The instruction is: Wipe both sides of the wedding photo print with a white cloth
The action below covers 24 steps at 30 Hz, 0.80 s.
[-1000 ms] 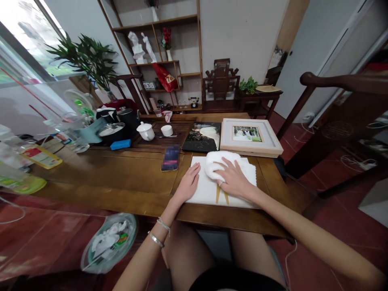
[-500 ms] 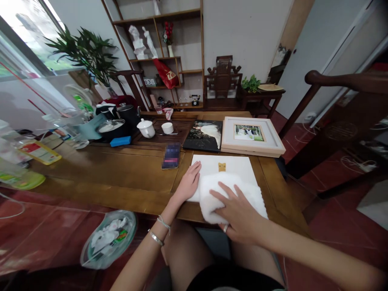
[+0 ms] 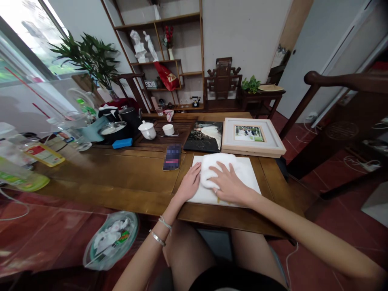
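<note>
A flat white panel (image 3: 251, 178) lies on the table's near edge. My left hand (image 3: 190, 180) rests flat on its left side, fingers stretched out. Over the panel's upper part, my right hand (image 3: 227, 182) presses on a folded white cloth (image 3: 209, 161), fingers spread across it and moving it along. A ring shows on that hand. Only a bit of a gold-coloured fitting (image 3: 218, 199) on the panel peeks out below the right hand.
Behind the panel lie a black photo panel (image 3: 197, 137) and a pale framed photo (image 3: 269, 137). A phone (image 3: 172, 157) sits to the left. Farther left are a white lidded cup (image 3: 147, 130), a blue block (image 3: 122, 143) and bottles (image 3: 45, 153). A lined bin (image 3: 112, 240) stands below.
My right hand has slid the cloth away from me, from the panel's near edge to its far part, covering most of the gold fitting. My left hand has stayed in place.
</note>
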Available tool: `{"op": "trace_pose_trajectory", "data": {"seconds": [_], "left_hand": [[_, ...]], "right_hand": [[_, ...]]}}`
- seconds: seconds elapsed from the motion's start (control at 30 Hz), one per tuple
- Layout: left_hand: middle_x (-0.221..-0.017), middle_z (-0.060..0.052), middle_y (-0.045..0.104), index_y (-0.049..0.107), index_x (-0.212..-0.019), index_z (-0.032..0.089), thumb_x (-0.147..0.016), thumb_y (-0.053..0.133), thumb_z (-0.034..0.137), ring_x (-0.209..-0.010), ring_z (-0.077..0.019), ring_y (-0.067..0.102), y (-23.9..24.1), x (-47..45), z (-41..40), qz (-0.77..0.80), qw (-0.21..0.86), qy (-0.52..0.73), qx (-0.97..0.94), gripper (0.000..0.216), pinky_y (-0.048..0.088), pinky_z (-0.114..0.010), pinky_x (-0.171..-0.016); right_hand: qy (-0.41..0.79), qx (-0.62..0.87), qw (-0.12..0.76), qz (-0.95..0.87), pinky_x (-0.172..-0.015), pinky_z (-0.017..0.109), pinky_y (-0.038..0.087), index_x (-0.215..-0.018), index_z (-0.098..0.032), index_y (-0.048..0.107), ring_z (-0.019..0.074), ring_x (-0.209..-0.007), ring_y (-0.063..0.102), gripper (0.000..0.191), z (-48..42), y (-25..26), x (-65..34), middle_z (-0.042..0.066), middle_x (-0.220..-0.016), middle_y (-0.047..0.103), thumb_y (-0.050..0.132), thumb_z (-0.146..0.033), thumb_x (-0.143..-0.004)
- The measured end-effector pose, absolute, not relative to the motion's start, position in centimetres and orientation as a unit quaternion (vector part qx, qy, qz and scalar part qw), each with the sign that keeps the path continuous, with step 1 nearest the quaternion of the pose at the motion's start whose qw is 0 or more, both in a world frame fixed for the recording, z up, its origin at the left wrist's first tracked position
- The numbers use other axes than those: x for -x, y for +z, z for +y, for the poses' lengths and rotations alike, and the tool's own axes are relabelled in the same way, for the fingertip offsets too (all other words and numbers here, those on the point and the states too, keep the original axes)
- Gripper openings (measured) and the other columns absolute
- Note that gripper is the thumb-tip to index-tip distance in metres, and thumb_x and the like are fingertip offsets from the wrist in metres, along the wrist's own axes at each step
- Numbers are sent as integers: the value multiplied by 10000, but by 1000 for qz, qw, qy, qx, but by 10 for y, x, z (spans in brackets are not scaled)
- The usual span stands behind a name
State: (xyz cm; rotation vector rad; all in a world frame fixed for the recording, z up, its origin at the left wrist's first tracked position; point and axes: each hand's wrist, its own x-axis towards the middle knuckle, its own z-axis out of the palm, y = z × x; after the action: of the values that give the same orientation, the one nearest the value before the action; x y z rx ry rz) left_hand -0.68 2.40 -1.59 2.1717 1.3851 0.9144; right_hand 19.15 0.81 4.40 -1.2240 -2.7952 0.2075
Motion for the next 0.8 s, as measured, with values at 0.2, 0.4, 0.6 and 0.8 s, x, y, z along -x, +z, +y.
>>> {"op": "trace_pose_trajectory", "data": {"seconds": [0.2, 0.4, 0.6, 0.8], "left_hand": [[-1459, -90, 433, 476, -1351, 192, -938, 359, 247, -1387, -225, 340, -22, 9, 26, 490, 200, 335, -780, 433, 260, -480, -1155], [-1453, -116, 435, 483, -1343, 154, -935, 342, 226, -1387, -221, 340, -22, 8, 26, 498, 198, 329, -778, 437, 252, -465, -1161], [-1450, -92, 445, 482, -1344, 184, -934, 344, 217, -1376, -211, 361, -21, 8, 26, 496, 202, 339, -774, 434, 256, -457, -1162], [-1459, -110, 427, 487, -1341, 172, -914, 367, 194, -1389, -225, 337, -20, 11, 26, 475, 209, 337, -786, 444, 256, -462, -1162]], "right_hand": [[116, 286, 25, -951, -1025, 682, 145, -1102, -258, 662, 416, -1361, 175, 326, -55, 58, -210, 89, -1440, 400, 539, -322, -807], [161, 325, 86, -928, -1004, 494, 292, -1056, -209, 665, 278, -1279, 365, 266, -10, 58, -221, 122, -1275, 560, 517, -259, -841], [65, 436, 114, -891, -1033, 679, 60, -1180, -241, 617, 339, -1368, 226, 347, 37, 39, -194, 80, -1438, 436, 444, -276, -882], [25, 395, -5, -918, -1068, 648, 133, -1118, -120, 679, 442, -1360, 213, 373, -9, 52, -159, 171, -1481, 347, 520, -183, -786]]}}
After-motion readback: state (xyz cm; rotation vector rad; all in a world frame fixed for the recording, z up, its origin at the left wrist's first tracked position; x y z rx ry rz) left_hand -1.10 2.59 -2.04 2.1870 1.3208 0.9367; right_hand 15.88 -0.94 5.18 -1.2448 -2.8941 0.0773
